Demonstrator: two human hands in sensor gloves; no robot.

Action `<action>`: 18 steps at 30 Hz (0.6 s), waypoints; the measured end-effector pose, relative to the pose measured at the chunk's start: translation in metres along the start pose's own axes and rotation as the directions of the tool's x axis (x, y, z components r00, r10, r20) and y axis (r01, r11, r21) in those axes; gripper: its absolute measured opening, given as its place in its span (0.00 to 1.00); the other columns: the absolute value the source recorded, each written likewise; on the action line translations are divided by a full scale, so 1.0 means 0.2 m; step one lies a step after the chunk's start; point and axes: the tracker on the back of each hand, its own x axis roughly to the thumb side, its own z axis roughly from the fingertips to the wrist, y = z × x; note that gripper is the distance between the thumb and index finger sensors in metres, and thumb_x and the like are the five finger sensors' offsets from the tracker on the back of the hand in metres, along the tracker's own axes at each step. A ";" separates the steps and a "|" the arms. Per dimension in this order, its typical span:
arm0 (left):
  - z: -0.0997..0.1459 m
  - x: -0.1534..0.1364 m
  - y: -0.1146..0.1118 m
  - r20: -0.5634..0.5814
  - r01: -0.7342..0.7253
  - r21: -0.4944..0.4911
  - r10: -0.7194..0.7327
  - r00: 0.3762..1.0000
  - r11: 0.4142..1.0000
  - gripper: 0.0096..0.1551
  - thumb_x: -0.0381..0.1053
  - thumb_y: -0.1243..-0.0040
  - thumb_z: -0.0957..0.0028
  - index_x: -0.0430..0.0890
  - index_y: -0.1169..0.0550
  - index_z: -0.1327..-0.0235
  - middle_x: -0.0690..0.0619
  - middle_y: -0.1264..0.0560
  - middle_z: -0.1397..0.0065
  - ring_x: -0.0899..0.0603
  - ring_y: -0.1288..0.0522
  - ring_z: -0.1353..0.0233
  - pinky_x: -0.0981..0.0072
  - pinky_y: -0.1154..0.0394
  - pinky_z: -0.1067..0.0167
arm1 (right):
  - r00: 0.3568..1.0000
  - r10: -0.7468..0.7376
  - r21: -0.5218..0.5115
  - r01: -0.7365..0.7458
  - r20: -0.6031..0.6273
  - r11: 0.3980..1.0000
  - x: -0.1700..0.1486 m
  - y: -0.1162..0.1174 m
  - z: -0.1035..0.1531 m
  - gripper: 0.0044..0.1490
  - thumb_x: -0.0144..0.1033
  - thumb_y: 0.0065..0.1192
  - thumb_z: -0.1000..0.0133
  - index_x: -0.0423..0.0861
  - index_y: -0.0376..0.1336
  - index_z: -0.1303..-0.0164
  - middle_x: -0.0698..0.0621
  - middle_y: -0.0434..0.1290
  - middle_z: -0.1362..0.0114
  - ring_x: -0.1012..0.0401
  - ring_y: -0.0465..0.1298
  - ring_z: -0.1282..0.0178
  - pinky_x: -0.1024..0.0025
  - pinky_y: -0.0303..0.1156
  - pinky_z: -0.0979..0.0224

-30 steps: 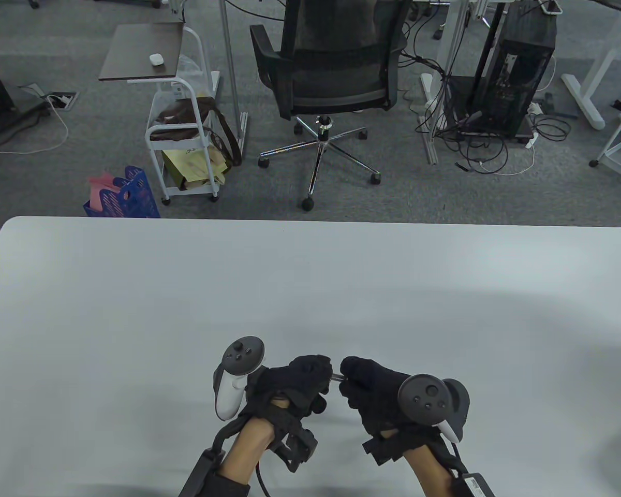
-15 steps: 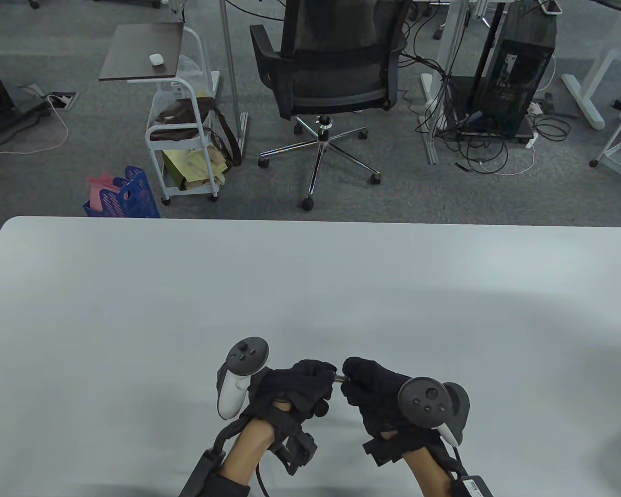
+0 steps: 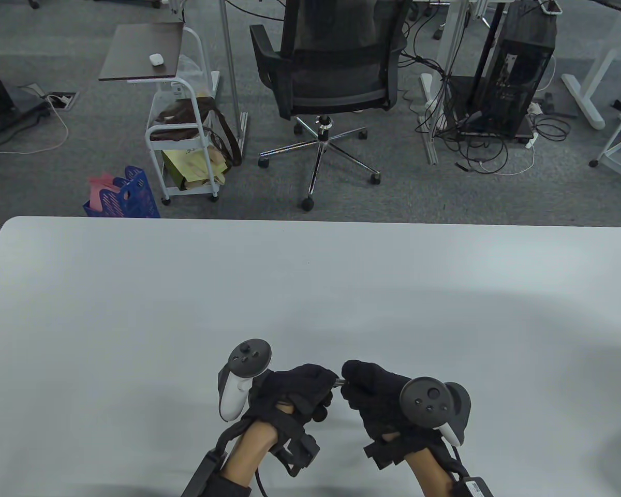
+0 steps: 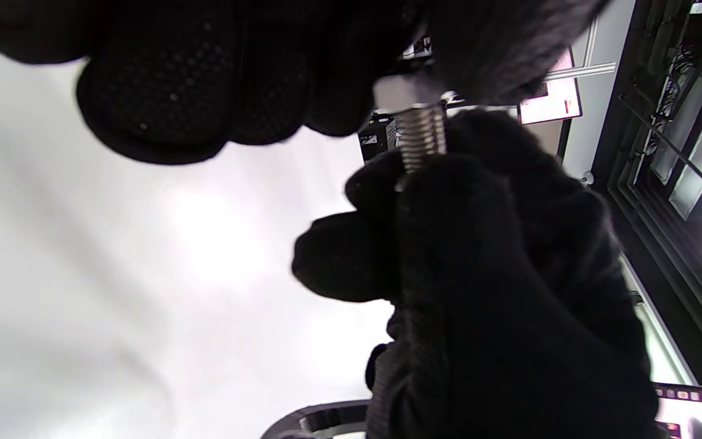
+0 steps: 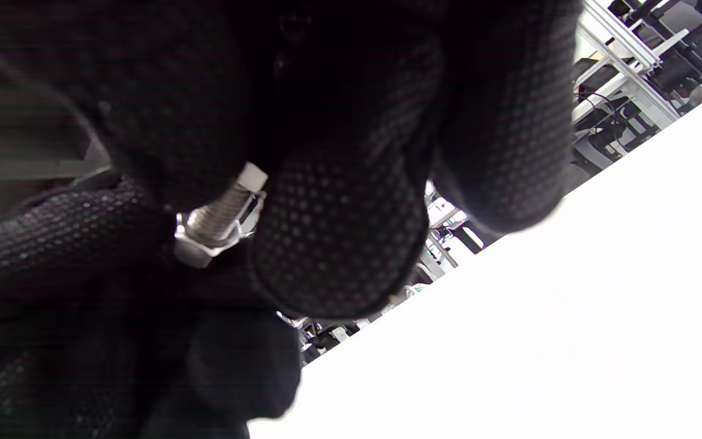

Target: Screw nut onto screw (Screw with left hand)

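Note:
Both gloved hands meet low over the white table [image 3: 134, 310], near its front edge. My left hand [image 3: 327, 382] pinches a silver hex nut [image 4: 404, 92] that sits on the threaded shaft of the screw [image 4: 422, 137]. My right hand [image 3: 353, 382] grips the other end of the screw, which runs between the two hands [image 3: 338, 382]. In the right wrist view the shaft [image 5: 222, 210] leaves my right fingers [image 5: 339, 231] and enters the nut [image 5: 195, 249], held by my left fingers [image 5: 52, 244]. The screw head is hidden in my right hand.
The table's far edge [image 3: 310, 221] lies well beyond the hands. Behind it on the floor stand an office chair [image 3: 331, 77], a white cart [image 3: 183, 150] and a blue basket [image 3: 127, 196].
My left hand has rolled slightly at the wrist, its tracker shifting a little to the right. The right hand has stayed almost still, and the hands stay joined at the screw.

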 end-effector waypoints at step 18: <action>0.00 -0.03 0.02 -0.019 -0.059 0.005 0.059 0.998 0.998 0.31 0.56 0.39 0.54 0.36 0.18 0.47 0.33 0.18 0.47 0.29 0.18 0.57 0.36 0.27 0.54 | 0.996 0.079 -0.023 -0.078 0.038 0.997 0.04 0.00 0.00 0.30 0.43 0.77 0.61 0.47 0.72 0.49 0.51 0.85 0.49 0.66 0.94 0.66 0.59 0.89 0.51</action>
